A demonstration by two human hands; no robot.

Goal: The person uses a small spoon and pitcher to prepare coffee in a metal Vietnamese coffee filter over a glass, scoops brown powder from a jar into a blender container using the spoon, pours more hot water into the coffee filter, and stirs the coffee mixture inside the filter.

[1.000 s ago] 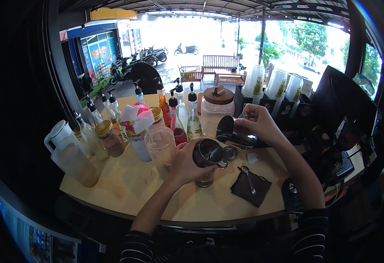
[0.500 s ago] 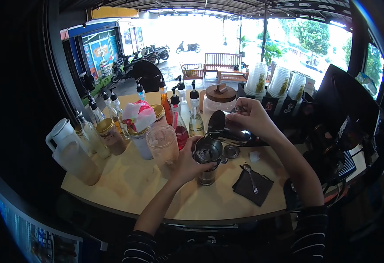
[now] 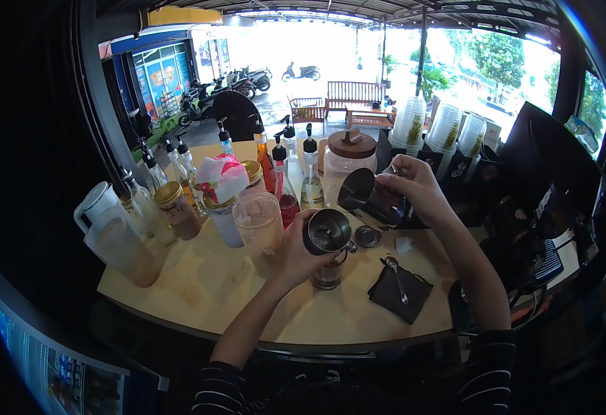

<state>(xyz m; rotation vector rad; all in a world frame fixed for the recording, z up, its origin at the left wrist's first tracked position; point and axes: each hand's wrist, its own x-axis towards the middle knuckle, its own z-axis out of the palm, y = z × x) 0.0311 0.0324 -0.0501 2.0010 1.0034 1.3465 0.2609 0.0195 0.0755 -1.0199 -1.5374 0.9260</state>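
Observation:
My left hand (image 3: 294,254) is wrapped round a metal cup (image 3: 328,229) with a small side handle, its mouth facing me and dark, bubbly liquid inside. Directly beneath it stands a small clear vessel (image 3: 328,275); whether the two touch is hard to tell. A dark, shiny pitcher (image 3: 379,199) with a wide spout is gripped by my right hand (image 3: 415,185), slightly beyond and right of the cup. Near the cup, a round metal lid (image 3: 367,236) lies flat. A spoon (image 3: 398,280) rests on a folded dark cloth (image 3: 394,299).
Left of my hands stand a clear plastic tub (image 3: 258,225), gold-lidded jars (image 3: 177,211), pump bottles (image 3: 311,176) and a white-lidded jug (image 3: 119,242). A wooden-lidded jar (image 3: 351,155) is behind the pitcher. Stacked plastic cups (image 3: 408,124) and a dark monitor (image 3: 541,155) are at right.
The pitcher has moved right, from just above the cup's rim to clear of it. Liquid in the cup looks higher and the cup's mouth shows more fully. My left hand keeps its grip.

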